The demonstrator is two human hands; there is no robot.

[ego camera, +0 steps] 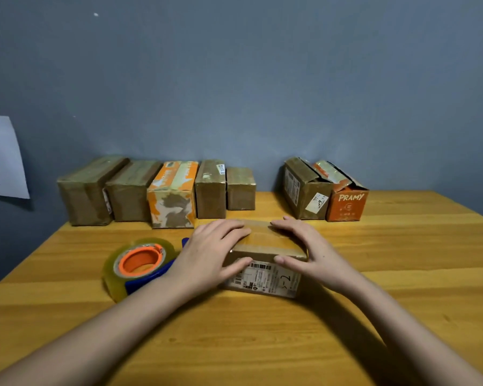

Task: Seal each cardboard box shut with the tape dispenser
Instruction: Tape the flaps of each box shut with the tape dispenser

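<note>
Pressing down on a small cardboard box (265, 254), both hands are laid over its top, seemingly so that a strip of tape across the lid is smoothed flat. The left hand (207, 254) rests on the box's left side with straight fingers (234, 232) spread over the lid and the thumb against the labelled front face. The right hand (310, 252) mirrors it on the box's right side, fingers flat on top, thumb on the front edge. Nothing is gripped by either hand; the box is only pressed and steadied against the desk (402, 274).

The tape dispenser (140, 266), a blue frame carrying a clear roll on an orange core, is laid just left of the box, partly hidden behind the left wrist, probably kept within easy reach for the next box.

Behind the box and to its left, a row of five boxes (156, 190) stands against the wall, their tops apparently taped already. Behind the box to its right, a brown box (304, 188) and an orange box (346, 204) stand together with flaps raised, judged to be waiting their turn. A sheet of paper (3, 157) is fixed to the wall far left of the box.
</note>
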